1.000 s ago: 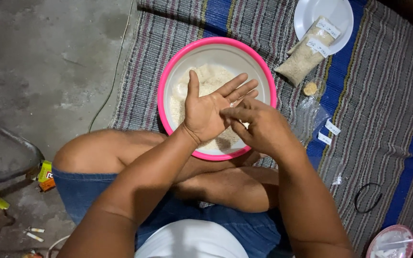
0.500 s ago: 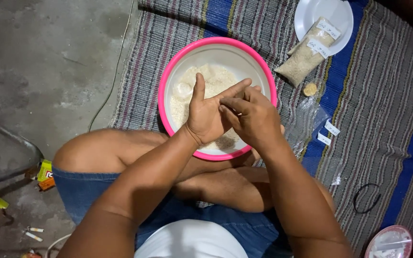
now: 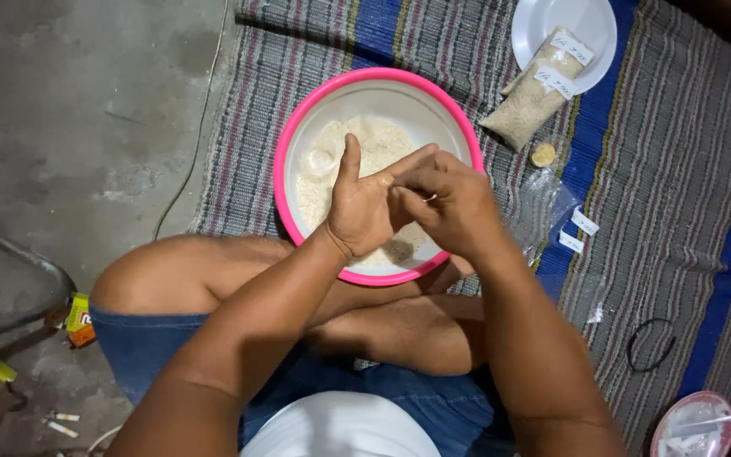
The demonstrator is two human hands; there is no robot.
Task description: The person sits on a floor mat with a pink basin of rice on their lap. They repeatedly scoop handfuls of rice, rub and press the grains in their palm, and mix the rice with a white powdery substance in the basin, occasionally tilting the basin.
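Over the crossed legs, both hands meet above the near rim of the pink bowl. The left hand is spread flat, palm up and fingers straight, holding nothing; that posture serves as a surface. The right hand is curled with its fingertips pressed to the left palm; whether it pinches anything cannot be told. The bowl is round, smooth plastic, white inside, and sits on the striped woven mat (coarse ribbed weave, blue bands). White grainy rice lies loose in the bowl, beneath the hands. Farther off, a clear bag of pale grain rests half across a white plate, near the bowl.
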